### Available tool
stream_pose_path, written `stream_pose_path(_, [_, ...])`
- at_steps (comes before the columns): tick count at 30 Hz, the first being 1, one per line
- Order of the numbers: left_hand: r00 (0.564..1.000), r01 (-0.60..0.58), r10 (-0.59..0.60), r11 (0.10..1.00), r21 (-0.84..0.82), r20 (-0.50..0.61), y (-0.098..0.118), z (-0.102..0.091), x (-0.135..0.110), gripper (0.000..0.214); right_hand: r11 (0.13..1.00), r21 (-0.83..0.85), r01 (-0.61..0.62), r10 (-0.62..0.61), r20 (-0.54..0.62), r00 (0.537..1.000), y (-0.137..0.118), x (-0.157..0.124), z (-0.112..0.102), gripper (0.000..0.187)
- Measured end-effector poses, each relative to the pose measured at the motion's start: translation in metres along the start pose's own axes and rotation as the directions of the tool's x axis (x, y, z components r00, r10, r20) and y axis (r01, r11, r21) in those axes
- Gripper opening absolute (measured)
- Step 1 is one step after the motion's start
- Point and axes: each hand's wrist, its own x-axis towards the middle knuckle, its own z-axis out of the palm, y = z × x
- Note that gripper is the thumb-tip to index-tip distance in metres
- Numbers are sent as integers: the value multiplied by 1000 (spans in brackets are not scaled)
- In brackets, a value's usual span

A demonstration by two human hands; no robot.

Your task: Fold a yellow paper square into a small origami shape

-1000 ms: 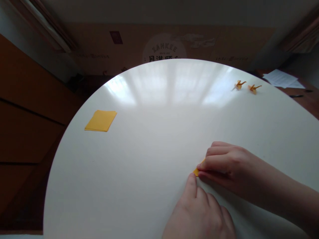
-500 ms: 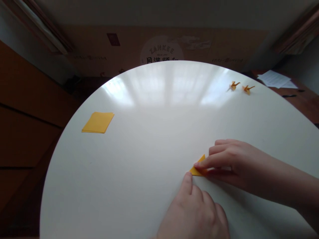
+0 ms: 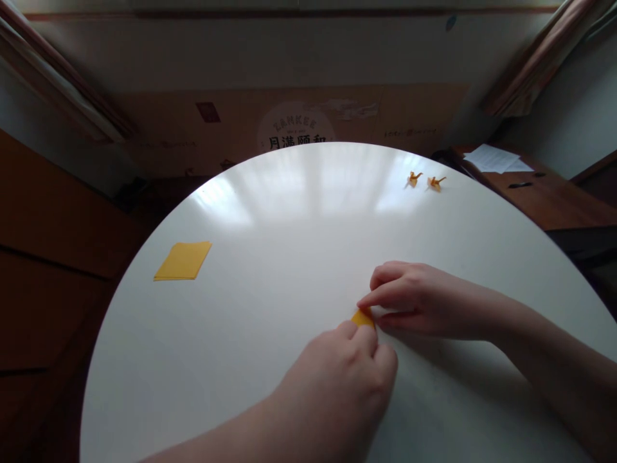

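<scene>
A small folded piece of yellow origami paper (image 3: pixel 363 317) lies on the white round table (image 3: pixel 231 373), largely covered by my fingers. My left hand (image 3: pixel 340 373) comes in from the near side, its fingers curled and closed over the paper's lower edge. From the right, my right hand (image 3: pixel 407 299) reaches in with its index fingertip on the paper's top corner and its thumb by the right edge. The lower part of the paper is hidden behind my left hand.
A stack of yellow square paper (image 3: pixel 183 260) lies at the table's left. Two folded yellow paper cranes (image 3: pixel 413 179) stand near the far right edge. Beyond the table, white sheets (image 3: pixel 497 159) and a dark pen-like object (image 3: pixel 520 185) lie on a brown wooden surface (image 3: pixel 573 199).
My left hand has moved from pressing a corner with one fingertip to closing over the paper's lower edge. My right fingers have shifted to the top corner. The camera view has tilted up.
</scene>
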Motion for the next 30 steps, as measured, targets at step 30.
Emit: stream_pose_path(30, [812,338,-580,562,-755,-68,-36,-21,7,24,949,312,46,25,-220,975,-10,-2,-4,22])
